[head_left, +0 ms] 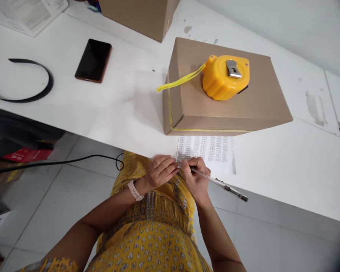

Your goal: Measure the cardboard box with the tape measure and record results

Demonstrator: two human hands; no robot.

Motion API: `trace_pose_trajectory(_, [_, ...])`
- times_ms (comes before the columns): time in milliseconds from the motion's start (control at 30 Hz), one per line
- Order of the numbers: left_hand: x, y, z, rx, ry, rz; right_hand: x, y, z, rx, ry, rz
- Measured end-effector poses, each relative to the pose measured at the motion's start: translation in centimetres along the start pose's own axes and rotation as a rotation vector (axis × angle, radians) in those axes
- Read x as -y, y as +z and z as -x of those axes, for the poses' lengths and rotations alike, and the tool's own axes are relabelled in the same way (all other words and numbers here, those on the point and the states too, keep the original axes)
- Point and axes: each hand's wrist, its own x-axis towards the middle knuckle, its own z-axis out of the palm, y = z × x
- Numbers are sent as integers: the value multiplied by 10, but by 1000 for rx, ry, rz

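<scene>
My right hand [197,183] is closed around a clear-barrelled pen [219,183] with a dark grip and end; its writing tip points left, toward my other hand. Fingers pressed together, my left hand [160,173] rests at the table's front edge, close to the pen tip. Whatever lies between its fingers is too small to make out. Under and beside my right hand is a sheet of paper [219,153] printed in columns, partly covered by a closed cardboard box [263,88]. On that box sits a yellow tape measure [225,79] with a yellow strap [183,80].
A black phone [93,60] and a curved black strip [47,85] lie on the white table [124,109] at left. Another cardboard box [138,17] and printed papers [25,15] are at the back. A black cable [82,158] hangs over the tiled floor.
</scene>
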Motion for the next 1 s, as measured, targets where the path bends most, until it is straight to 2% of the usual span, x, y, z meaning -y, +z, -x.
trace_pose_trajectory(167, [1, 1, 3, 21, -22, 56, 2, 0, -1, -3, -12, 8])
trace_pose_trajectory(367, [0, 1, 2, 9, -6, -12, 1, -1, -1, 6, -24, -18])
trace_pose_trajectory(700, [1, 0, 5, 44, -17, 2, 3, -2, -1, -5, 33, -22])
trace_pose_trajectory(1000, [1, -1, 0, 26, 0, -38, 1, -1, -1, -18, 30, 0])
